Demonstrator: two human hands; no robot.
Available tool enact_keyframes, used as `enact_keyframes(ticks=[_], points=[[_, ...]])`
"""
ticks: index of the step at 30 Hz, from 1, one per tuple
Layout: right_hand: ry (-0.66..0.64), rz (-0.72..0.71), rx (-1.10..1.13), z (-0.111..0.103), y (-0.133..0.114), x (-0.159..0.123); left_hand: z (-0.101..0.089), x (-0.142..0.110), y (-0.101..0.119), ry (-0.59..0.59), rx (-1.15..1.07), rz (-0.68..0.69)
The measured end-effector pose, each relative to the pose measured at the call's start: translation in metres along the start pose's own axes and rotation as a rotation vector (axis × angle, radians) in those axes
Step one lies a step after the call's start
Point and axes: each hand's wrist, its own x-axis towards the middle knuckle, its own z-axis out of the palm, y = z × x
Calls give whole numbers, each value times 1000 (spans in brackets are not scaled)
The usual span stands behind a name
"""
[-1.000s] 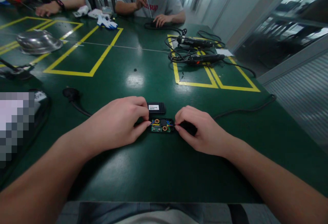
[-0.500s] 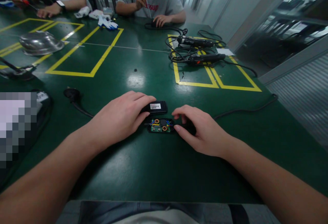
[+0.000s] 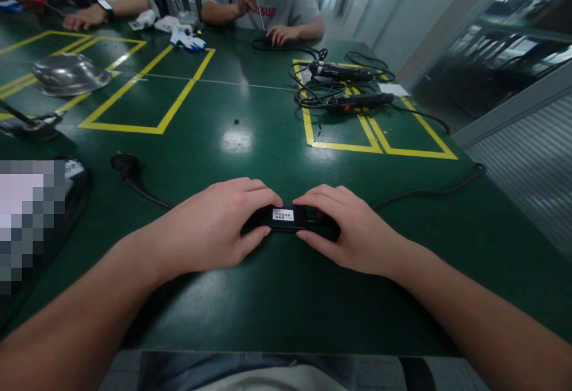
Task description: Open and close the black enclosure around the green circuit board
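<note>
A small black plastic case (image 3: 289, 225) lies on the green table between my hands. Its cover, bearing a white printed label (image 3: 283, 215), sits over the base, so the circuit board inside is hidden. My left hand (image 3: 226, 221) grips the left end, thumb at the near edge and fingers at the far edge. At the right end my right hand (image 3: 346, 224) pinches the case the same way. A black cord (image 3: 147, 196) runs left from under my left hand to a plug (image 3: 125, 165), and another cord (image 3: 424, 192) leads off to the right.
Two corded electric screwdrivers (image 3: 357, 102) with tangled cables lie at the back right. A shiny metal bowl (image 3: 69, 74) and gloves (image 3: 186, 38) are further left. Near my left arm is a pixelated device (image 3: 31, 218). Two people sit across the table (image 3: 192, 295).
My left hand has brought the labelled cover toward me and laid it over the open base, covering the circuit board. My right hand has closed onto the right end of the case.
</note>
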Motion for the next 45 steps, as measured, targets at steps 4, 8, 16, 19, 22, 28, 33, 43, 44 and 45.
enact_keyframes(ticks=[4, 8, 16, 19, 22, 28, 33, 43, 44, 45], points=[[21, 29, -17, 1, -1, 0, 0, 2, 0, -13, 23, -20], [19, 51, -6, 1, -4, -1, -1, 2, 1, -22, 45, -29], [-1, 73, 34, 0, -5, 0, 1, 1, 2, -29, 108, -5], [-12, 76, 49, -1, -4, 1, 2, 2, 3, -24, 99, 0], [-13, 70, 41, -1, -3, 1, 2, 2, 3, -22, 94, -6], [-13, 53, 14, 0, -3, 0, 2, 2, 4, -33, 104, -14], [-16, 45, 14, 0, -3, 0, 1, 2, 4, -36, 92, -27], [-30, 54, 15, -1, -3, 0, 3, 0, 2, -19, 77, -9], [-27, 61, 16, 0, -3, -1, 3, 0, 2, -17, 73, -8], [-20, 73, 22, 0, -2, -1, 4, 0, 1, -9, 66, -6]])
